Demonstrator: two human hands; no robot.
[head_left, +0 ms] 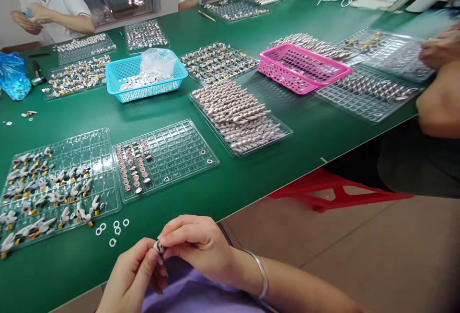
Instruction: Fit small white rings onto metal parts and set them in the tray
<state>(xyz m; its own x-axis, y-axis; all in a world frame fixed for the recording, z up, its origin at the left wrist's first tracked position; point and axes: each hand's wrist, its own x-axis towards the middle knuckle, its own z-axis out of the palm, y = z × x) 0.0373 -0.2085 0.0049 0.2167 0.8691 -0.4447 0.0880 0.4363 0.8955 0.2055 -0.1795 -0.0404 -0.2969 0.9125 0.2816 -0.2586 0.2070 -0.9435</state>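
Observation:
Close to my lap, both hands meet on a small white earbud-like part [158,246] with a dark band. My left hand [131,272] pinches it from the left and below between thumb and fingers. From the right, the fingertips of my right hand [201,243] press on its top. Fingers cover much of the part. Several white rings [117,230] lie loose on the table just beyond my hands. A clear tray [100,145] of white-and-yellow earbud-like pieces is at the left. Beside it, another clear tray [179,152] holds rows of small round pieces and a few rings.
The green table [223,193] bears a stacked tray of pale pieces [237,111], a blue basket [143,93] with a plastic bag, a pink basket [287,75] and more trays. Co-workers' hands [443,47] work at the right and far side. A red stool [305,191] stands below.

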